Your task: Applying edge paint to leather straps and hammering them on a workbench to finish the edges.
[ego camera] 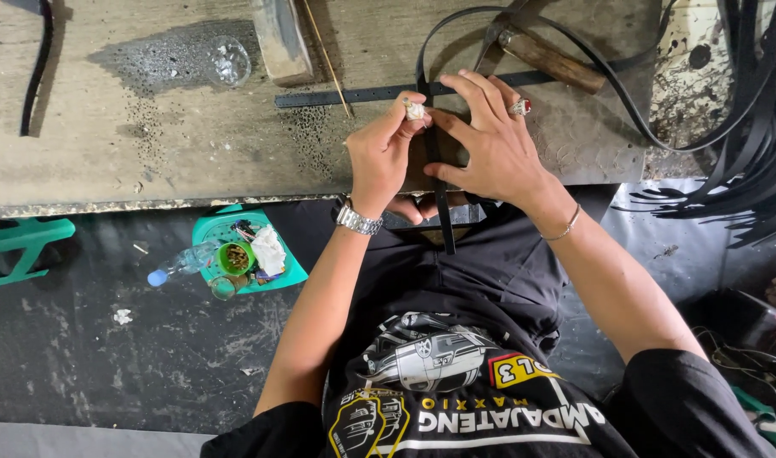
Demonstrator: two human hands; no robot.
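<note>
desk [150, 144]: big worn wooden top, scuffed and speckled
black strap [439, 191]: thin, hangs over the desk's near edge, crossing another strap there
right hand [489, 144]: grip spread flat, pressing the strap
left hand [388, 153]: grip pinched on a small pale piece [414, 109] at the strap

Black strap [439, 182] is seen under both hands; a 2nd black strap [362, 95] w/ a row of small holes lies across the bench. Bench top [150, 127] is grey-brown, speckled w/ dark dots and a darker stain. Hammer handle [557, 61] is brown. Silver watch [358, 220] is worn on left wrist; a red-stoned ring [521, 107] is worn on right hand. Stool [286, 270] is teal-green, w/ a green cup [234, 257]. Bottle cap [156, 277] is blue. Shirt [456, 382] is black w/ white, yellow and red print.
</note>
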